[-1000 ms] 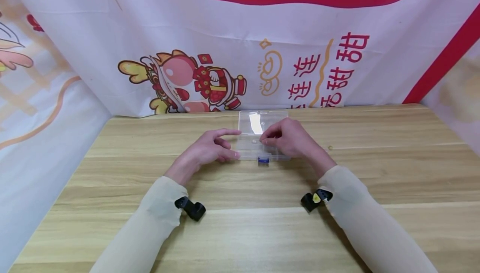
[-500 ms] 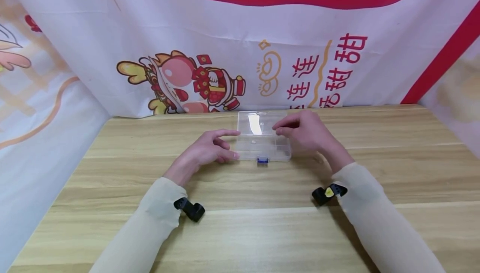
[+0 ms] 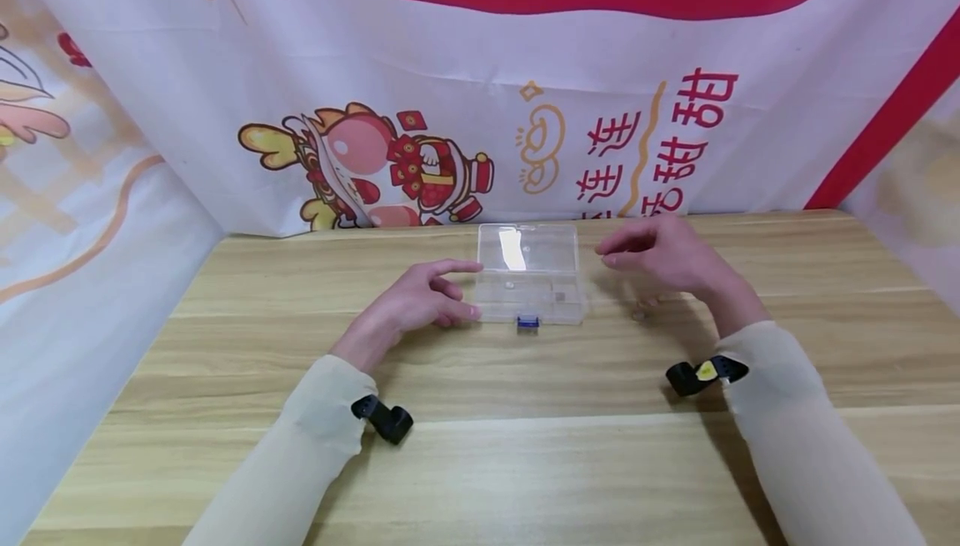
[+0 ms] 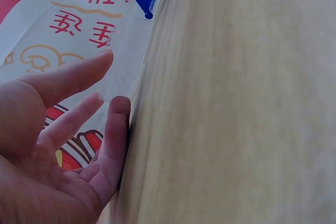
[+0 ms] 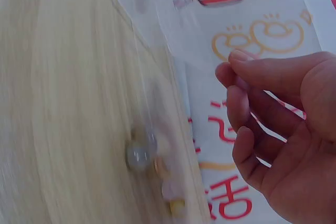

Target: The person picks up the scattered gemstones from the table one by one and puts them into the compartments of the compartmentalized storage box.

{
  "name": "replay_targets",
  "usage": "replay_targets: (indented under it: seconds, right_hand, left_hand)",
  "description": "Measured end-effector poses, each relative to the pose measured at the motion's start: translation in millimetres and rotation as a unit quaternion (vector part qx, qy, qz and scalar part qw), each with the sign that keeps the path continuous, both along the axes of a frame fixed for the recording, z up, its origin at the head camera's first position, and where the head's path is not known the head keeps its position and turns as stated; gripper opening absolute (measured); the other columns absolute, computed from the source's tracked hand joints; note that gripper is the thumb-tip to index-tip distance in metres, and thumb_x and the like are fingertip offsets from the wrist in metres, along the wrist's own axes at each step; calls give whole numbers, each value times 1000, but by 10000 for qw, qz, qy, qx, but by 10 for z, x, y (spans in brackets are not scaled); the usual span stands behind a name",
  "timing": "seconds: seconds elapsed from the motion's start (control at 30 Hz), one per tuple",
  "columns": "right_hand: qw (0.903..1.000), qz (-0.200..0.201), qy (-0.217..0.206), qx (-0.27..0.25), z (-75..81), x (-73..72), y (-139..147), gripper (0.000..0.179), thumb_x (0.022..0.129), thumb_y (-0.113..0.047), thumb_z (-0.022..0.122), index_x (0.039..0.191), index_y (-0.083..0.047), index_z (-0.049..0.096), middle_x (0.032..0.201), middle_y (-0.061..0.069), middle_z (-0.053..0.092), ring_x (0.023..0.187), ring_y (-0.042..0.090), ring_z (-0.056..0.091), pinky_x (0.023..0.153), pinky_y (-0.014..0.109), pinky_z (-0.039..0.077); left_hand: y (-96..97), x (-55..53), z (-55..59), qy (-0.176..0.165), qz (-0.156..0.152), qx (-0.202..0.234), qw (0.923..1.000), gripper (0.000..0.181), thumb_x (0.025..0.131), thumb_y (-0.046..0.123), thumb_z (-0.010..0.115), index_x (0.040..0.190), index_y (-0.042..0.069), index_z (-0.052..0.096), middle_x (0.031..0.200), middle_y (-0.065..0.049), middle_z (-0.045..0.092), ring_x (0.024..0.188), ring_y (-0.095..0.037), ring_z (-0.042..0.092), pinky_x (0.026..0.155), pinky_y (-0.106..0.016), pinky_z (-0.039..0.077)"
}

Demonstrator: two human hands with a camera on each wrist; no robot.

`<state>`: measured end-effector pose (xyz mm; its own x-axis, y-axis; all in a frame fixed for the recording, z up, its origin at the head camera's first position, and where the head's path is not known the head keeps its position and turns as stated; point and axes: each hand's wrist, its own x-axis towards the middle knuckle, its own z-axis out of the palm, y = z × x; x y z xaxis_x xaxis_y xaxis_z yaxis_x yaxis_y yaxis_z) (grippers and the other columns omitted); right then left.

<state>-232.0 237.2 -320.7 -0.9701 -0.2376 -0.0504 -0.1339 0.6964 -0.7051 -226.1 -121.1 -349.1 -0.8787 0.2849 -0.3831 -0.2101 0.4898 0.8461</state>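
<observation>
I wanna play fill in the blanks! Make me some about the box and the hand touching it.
1. The colour of the latch on the box is ____.
2. The lid is not shut but ____.
3. The hand at the box's edge is the person's ____ one.
4. As the person sees it, the small things lie to the box's ____.

Missing words: blue; open; left; right.

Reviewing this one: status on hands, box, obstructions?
Left hand at left edge of box; right hand to its right, nothing visibly held. Lid open. Small pieces right of box. No obstruction seen.
</observation>
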Motion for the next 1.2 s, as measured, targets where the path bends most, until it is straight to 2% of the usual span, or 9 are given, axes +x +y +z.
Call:
replay_targets:
  seconds: [0.2, 0.4, 0.6, 0.77, 0.97, 1.2]
  right_hand:
    - [9997, 158, -182, 41, -51, -26, 246, 27, 99, -20, 77, 124, -12, 78, 120, 8, 78, 105, 20, 68, 83, 27, 55]
    - [9975, 252, -480, 456, -122, -22, 533, 27, 97, -24, 78, 124, -18, 78, 122, 5, 78, 109, 21, 65, 90, 30, 52]
    - [9952, 375, -812, 405, -140, 12, 752, 30, 95, -19, 80, 125, -15, 78, 121, 7, 77, 103, 20, 65, 84, 27, 57]
    - [9922, 475, -1088, 381, -150, -7, 789, 31, 93, -13, 81, 124, -13, 78, 114, 7, 77, 99, 17, 67, 85, 22, 56]
    - [9893, 534, -1275, 477, -218, -41, 789, 30, 94, -12, 80, 124, -12, 78, 108, 6, 75, 97, 19, 63, 83, 23, 55]
    - [9898, 510, -1146, 682, -284, -70, 772, 22, 94, -14, 81, 116, -13, 80, 103, 4, 74, 95, 21, 60, 82, 26, 52]
  left_hand:
    - [-8, -2, -3, 1, 10, 46, 10000, 63, 91, 18, 85, 148, 35, 62, 121, -10, 56, 93, -21, 65, 81, -27, 58]
    - [-10, 7, -6, 19, -8, 79, 10000, 63, 91, 18, 85, 147, 34, 63, 120, -10, 56, 92, -20, 66, 81, -27, 58]
    - [-14, 8, 2, 25, 6, 72, 10000, 63, 91, 18, 85, 147, 34, 63, 120, -10, 56, 91, -20, 66, 80, -27, 58]
    - [-12, 8, 7, 17, 11, 56, 10000, 63, 91, 18, 85, 147, 35, 63, 120, -10, 56, 91, -20, 66, 80, -27, 58]
    - [1, 8, 4, 23, 10, 117, 9999, 62, 91, 18, 86, 147, 35, 63, 119, -9, 56, 91, -20, 65, 80, -27, 58]
    - [2, 24, 11, 20, 14, 167, 9999, 64, 90, 16, 86, 147, 34, 63, 119, -10, 56, 89, -19, 67, 80, -27, 59]
